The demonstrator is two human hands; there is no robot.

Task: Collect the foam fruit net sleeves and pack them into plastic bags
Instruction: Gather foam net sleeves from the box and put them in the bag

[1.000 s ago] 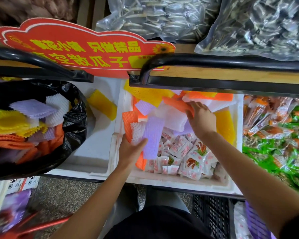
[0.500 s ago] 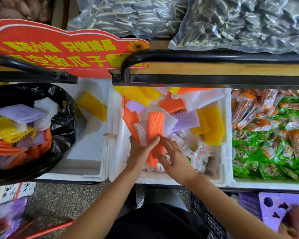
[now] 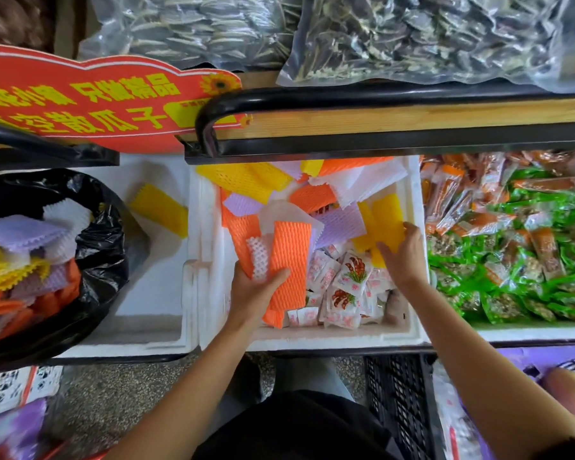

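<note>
1. Down by the person's legs, a black crate sits on the speckled floor under the shelf.
2. Just above it, the left hand is clenched round the lower end of a small bundle. Its thumb lies across an orange sleeve, with a white sleeve tucked against that sleeve's left side. The bundle is held over the near left part of the foam box.
3. At the box's right side, the right hand pinches a yellow sleeve, thumb on the far edge and fingers on the near one.
4. Between the hands, white snack sachets cover the box floor. Behind them lies a heap of loose sleeves in orange, purple, white and yellow.
5. Off to the left, a black bag stands open, already holding purple, yellow, white and orange sleeves. Beside it, a stray yellow piece lies in the neighbouring white box. Off to the right are green snack packets.
6. Farthest back, a red sign leans on the upper shelf, beside clear bags of seeds.
</note>
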